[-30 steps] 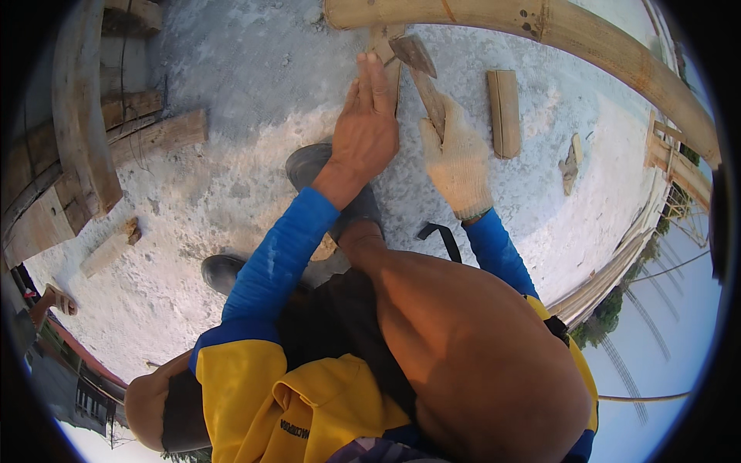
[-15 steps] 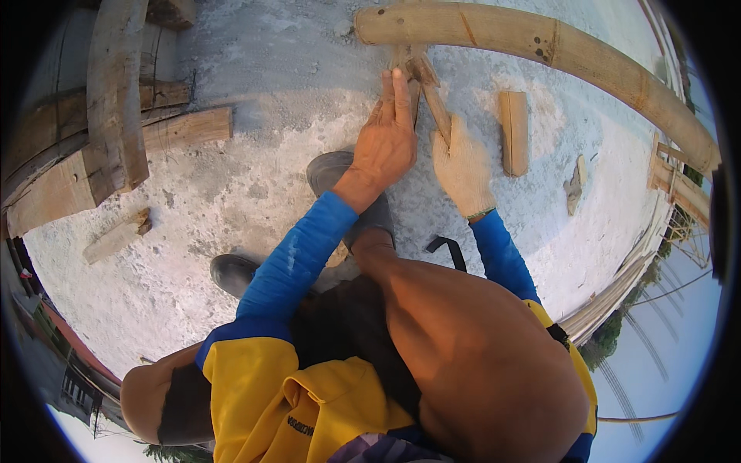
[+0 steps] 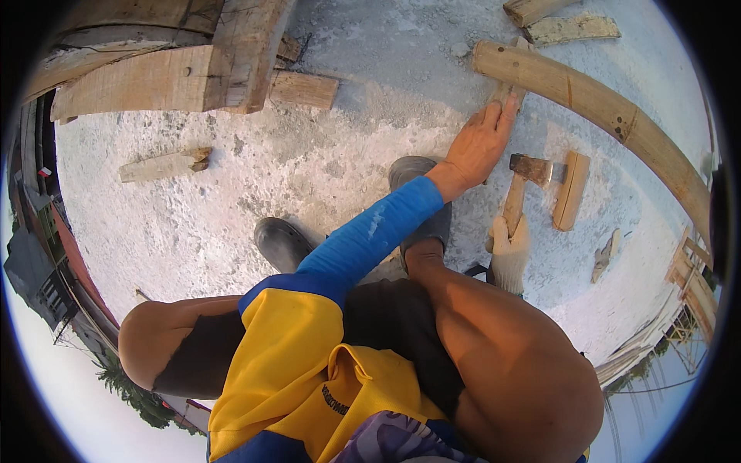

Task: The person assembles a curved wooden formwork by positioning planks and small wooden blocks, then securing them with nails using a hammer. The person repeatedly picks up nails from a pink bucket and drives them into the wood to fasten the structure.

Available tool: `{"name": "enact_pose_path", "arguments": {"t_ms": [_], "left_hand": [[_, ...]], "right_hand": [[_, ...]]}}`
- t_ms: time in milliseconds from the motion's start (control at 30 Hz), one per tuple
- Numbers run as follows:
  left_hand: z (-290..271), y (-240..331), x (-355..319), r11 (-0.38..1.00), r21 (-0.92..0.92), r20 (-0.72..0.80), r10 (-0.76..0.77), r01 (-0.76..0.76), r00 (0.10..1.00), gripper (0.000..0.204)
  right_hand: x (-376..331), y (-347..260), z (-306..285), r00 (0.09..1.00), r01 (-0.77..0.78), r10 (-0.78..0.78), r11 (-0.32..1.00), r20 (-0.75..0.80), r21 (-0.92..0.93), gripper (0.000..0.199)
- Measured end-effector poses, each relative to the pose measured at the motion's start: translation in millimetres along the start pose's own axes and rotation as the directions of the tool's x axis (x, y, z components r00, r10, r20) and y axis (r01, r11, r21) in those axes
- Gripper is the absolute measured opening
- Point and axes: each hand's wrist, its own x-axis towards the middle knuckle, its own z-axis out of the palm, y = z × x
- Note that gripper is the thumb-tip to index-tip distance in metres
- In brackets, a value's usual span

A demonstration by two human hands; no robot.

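Observation:
My left hand [image 3: 477, 148], bare, reaches forward and holds a short piece of wood [image 3: 505, 94] that lies on the ground, partly covered by the fingers. The wood's far end passes under or against a bamboo pole [image 3: 571, 89]. To the right, my right hand [image 3: 510, 251] in a pale knit glove is closed around the wooden handle of a hatchet [image 3: 532, 167]. The hatchet's dark metal head points right, its bright edge close to a small split bamboo block [image 3: 571, 191]. My left fingertips are just beyond the hatchet head, apart from it.
Stacked timber beams [image 3: 154, 81] stand at the far left, with a broken wood scrap [image 3: 166, 164] in front. Wood offcuts [image 3: 573, 28] lie beyond the pole. A small scrap [image 3: 606, 255] is on the right. My shoes [image 3: 282, 244] rest on the rough whitish ground.
The hatchet has been drawn back toward me and away from the wood, its head now over by the bamboo block. My left hand stays at the wood. The view has shifted left.

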Motion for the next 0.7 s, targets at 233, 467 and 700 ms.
{"name": "enact_pose_path", "arguments": {"t_ms": [233, 467, 700], "left_hand": [[-2.6, 6.7, 17.6, 0.988, 0.154, 0.111, -0.016, -0.001, 0.994, 0.089], [-9.9, -0.6, 10.7, 0.992, 0.122, -0.002, -0.014, 0.014, 1.000, 0.085], [-95.1, -44.2, -68.0, 0.936, -0.027, 0.025, -0.350, 0.351, 0.936, 0.084]], "right_hand": [[0.9, -8.0, -1.3, 0.999, -0.008, 0.011, 0.996, -0.041, 0.083, 0.014], [9.1, -16.5, -7.4, 0.999, 0.036, -0.036, 0.998, -0.011, 0.046, 0.015], [9.8, -40.0, 7.6, 0.989, 0.112, -0.112, 0.994, 0.095, 0.003, 0.021]]}}
